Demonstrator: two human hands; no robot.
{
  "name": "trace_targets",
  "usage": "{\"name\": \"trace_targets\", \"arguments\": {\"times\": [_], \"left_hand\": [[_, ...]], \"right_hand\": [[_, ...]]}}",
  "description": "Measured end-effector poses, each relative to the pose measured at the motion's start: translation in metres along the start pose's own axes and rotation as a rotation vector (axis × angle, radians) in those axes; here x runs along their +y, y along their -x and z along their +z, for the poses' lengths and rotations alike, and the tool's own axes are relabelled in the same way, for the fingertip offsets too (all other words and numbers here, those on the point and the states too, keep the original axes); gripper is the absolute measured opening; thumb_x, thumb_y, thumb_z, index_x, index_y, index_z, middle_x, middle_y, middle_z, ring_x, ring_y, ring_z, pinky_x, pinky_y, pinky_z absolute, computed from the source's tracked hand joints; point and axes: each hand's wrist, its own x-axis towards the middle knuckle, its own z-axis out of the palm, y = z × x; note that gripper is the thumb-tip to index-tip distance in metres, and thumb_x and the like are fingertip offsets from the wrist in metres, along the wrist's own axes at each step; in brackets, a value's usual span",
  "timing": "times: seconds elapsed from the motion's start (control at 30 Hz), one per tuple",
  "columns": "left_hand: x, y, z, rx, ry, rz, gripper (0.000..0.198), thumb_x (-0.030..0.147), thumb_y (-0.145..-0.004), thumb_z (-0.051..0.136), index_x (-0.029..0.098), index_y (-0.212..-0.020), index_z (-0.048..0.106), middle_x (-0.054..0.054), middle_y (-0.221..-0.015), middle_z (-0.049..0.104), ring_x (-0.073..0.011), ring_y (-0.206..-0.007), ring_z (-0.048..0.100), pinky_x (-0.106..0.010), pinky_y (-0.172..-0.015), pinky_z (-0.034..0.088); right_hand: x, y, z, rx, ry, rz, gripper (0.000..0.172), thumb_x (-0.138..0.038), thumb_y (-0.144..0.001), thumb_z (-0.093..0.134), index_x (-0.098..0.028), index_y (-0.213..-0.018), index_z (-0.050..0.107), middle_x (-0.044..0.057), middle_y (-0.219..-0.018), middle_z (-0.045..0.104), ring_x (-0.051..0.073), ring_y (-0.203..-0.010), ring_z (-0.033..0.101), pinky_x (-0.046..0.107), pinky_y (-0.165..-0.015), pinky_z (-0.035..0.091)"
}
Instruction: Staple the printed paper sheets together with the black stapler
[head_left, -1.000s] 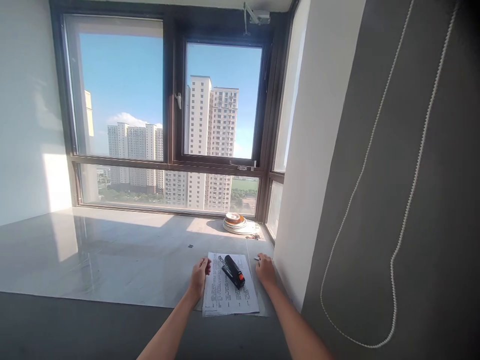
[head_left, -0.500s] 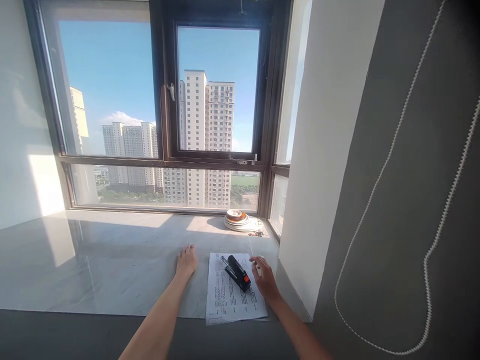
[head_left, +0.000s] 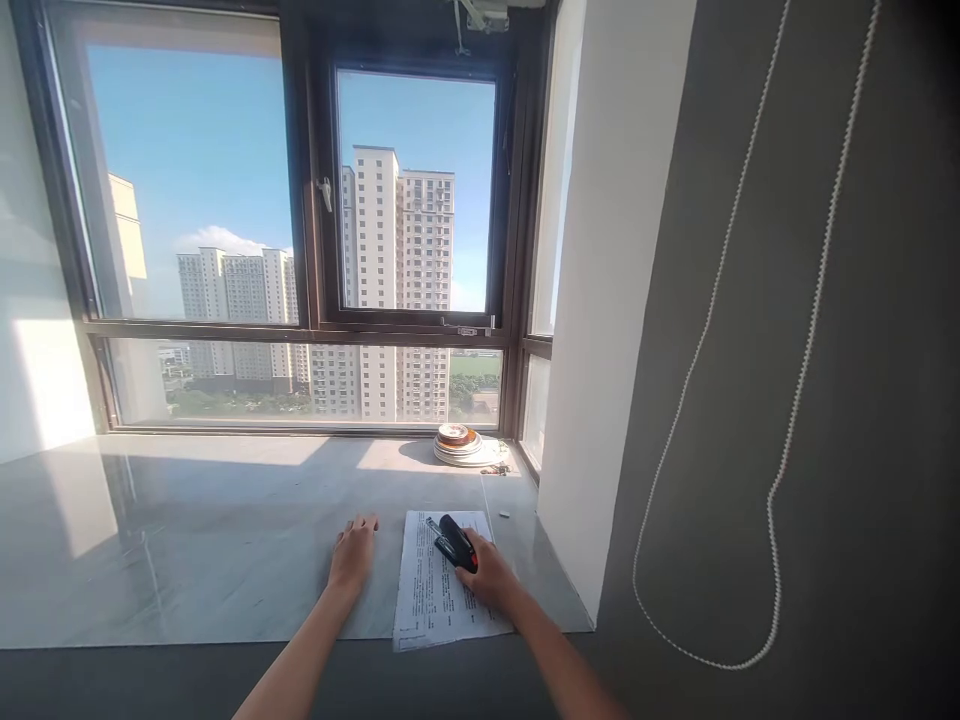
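A black stapler (head_left: 452, 541) with its top arm raised lies over printed sheets of paper (head_left: 427, 605) on the grey marble sill. Its rear end is in my right hand (head_left: 489, 573), whose thumb and fingers close around it from the right and cover the red part almost wholly. My left hand (head_left: 354, 553) rests on the sill to the left of the sheets, apart from them, fingers loosely extended and nothing in it. A small white piece (head_left: 504, 514) lies just right of the paper's top corner.
A stack of plates (head_left: 459, 449) stands by the window at the back right, with small dark items (head_left: 496, 469) beside it. The white wall column (head_left: 581, 400) bounds the sill on the right. A looped bead chain (head_left: 645, 510) hangs against the grey wall.
My right hand has moved left onto the stapler and closed around its rear end. The left hand stays on the sill, its fingers less spread. The view has shifted slightly right.
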Motion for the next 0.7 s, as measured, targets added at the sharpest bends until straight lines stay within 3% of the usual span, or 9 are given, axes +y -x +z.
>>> {"name": "trace_targets", "arguments": {"times": [0.07, 0.2, 0.33, 0.53, 0.7], "left_hand": [[0.006, 0.007, -0.001, 0.013, 0.097, 0.041, 0.039, 0.005, -0.093, 0.039, 0.02, -0.112, 0.069, -0.013, -0.113, 0.07, -0.0268, -0.108, 0.066, -0.037, -0.091, 0.049], [0.022, 0.015, 0.002, 0.028, 0.453, 0.278, 0.031, 0.021, -0.098, 0.045, 0.022, -0.11, 0.073, -0.012, -0.111, 0.072, -0.0243, -0.102, 0.07, -0.035, -0.09, 0.055], [0.041, 0.014, 0.009, 0.096, 0.665, 0.279, 0.028, 0.032, -0.093, 0.056, 0.022, -0.108, 0.077, -0.011, -0.111, 0.077, -0.0265, -0.101, 0.073, -0.038, -0.091, 0.058], [0.062, 0.003, 0.011, -0.061, 0.617, 0.304, 0.041, 0.024, -0.091, 0.059, 0.027, -0.131, 0.071, -0.006, -0.119, 0.079, -0.0269, -0.115, 0.072, -0.043, -0.107, 0.052], [0.077, -0.013, 0.005, -0.181, 0.451, 0.461, 0.039, 0.019, -0.088, 0.061, 0.026, -0.125, 0.072, -0.007, -0.114, 0.081, -0.0282, -0.115, 0.07, -0.045, -0.11, 0.047]], "right_hand": [[-0.001, 0.003, -0.002, 0.011, -0.007, 0.011, 0.07, -0.035, -0.086, 0.069, -0.023, -0.152, 0.051, 0.013, -0.138, 0.063, 0.032, -0.125, 0.061, 0.043, -0.105, 0.049], [-0.001, 0.006, -0.003, 0.021, -0.016, 0.029, 0.066, -0.034, -0.085, 0.069, -0.023, -0.149, 0.053, 0.014, -0.137, 0.063, 0.032, -0.124, 0.061, 0.042, -0.104, 0.048], [-0.002, 0.005, -0.003, 0.039, -0.02, -0.004, 0.057, -0.029, -0.084, 0.068, -0.024, -0.139, 0.059, 0.011, -0.129, 0.067, 0.03, -0.118, 0.063, 0.038, -0.099, 0.049], [-0.002, 0.004, -0.005, 0.043, -0.03, -0.018, 0.054, -0.025, -0.08, 0.069, -0.024, -0.133, 0.063, 0.01, -0.124, 0.069, 0.03, -0.115, 0.063, 0.039, -0.099, 0.048], [-0.001, 0.003, -0.006, 0.042, -0.042, -0.032, 0.051, -0.022, -0.077, 0.069, -0.025, -0.128, 0.066, 0.007, -0.118, 0.07, 0.03, -0.112, 0.063, 0.039, -0.097, 0.047]]}}
